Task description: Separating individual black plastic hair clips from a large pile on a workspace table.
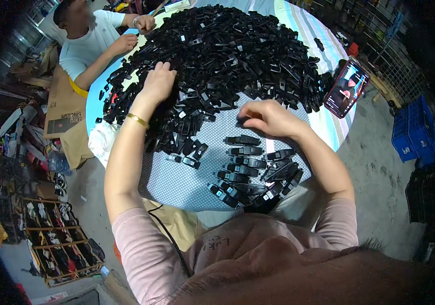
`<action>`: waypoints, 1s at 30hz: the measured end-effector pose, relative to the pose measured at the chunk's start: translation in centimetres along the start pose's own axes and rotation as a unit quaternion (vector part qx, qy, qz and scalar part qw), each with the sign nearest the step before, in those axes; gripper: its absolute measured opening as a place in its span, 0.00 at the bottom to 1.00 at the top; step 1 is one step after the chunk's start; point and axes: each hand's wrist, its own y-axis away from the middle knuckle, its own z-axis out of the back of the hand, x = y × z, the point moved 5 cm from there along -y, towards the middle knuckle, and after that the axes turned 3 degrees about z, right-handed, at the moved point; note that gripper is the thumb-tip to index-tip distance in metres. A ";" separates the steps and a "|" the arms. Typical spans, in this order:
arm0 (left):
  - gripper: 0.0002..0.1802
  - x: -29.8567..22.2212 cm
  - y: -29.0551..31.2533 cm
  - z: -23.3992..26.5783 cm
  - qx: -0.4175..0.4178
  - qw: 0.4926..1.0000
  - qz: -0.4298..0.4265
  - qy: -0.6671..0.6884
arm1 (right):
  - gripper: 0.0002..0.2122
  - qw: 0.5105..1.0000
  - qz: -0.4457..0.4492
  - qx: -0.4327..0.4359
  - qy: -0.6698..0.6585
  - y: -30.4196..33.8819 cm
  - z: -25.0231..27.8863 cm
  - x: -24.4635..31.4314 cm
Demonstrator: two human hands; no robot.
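Observation:
A big heap of small black plastic clip-like parts (222, 46) covers the far part of the round table. My left hand (158, 84), with a gold bracelet at its wrist, reaches over the heap's near left side. Its fingers are slightly bent and apart, touching the parts; nothing shows in them. Right of the table's middle, my right hand (267, 118) is closed, thumb and forefinger around a dark clip-like part (241, 122) that is mostly hidden. Just below it, similar parts lie side by side in a rough row (243, 161), with more in a curve (283, 175) beside them.
A lit phone (347, 89) leans at the table's right edge. Across to the far left sits another person (88, 46), hands at the heap. A white cloth or bag (101, 141) lies at the left edge. Blue crates (415, 129) and a wooden rack (60, 236) stand on the floor.

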 end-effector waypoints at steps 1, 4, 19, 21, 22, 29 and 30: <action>0.11 0.2 0.1 0.6 -0.025 1.000 0.000 -0.005 | 0.10 1.000 0.000 -0.002 0.000 0.1 -0.2 -0.7; 0.13 0.4 0.6 1.5 -0.007 0.996 0.018 0.090 | 0.09 0.994 0.072 -0.032 0.075 0.1 -0.3 -1.2; 0.13 -15.3 7.1 3.5 -0.070 0.885 -0.165 0.429 | 0.16 0.989 -0.099 -0.067 0.091 0.5 1.4 -1.0; 0.14 -14.5 7.0 4.2 -0.122 0.898 -0.100 0.411 | 0.12 0.984 -0.099 -0.081 -0.126 0.8 0.8 -2.5; 0.14 -14.1 7.2 4.0 -0.102 0.893 -0.103 0.425 | 0.11 0.986 -0.075 -0.069 -0.136 0.7 0.6 -2.0; 0.11 -13.8 8.0 2.8 -0.122 0.880 -0.103 0.448 | 0.13 0.997 0.043 -0.021 0.053 0.5 0.4 0.9; 0.11 -13.8 7.9 2.7 -0.122 0.880 -0.101 0.448 | 0.14 0.997 0.017 -0.031 0.068 0.8 0.5 1.1</action>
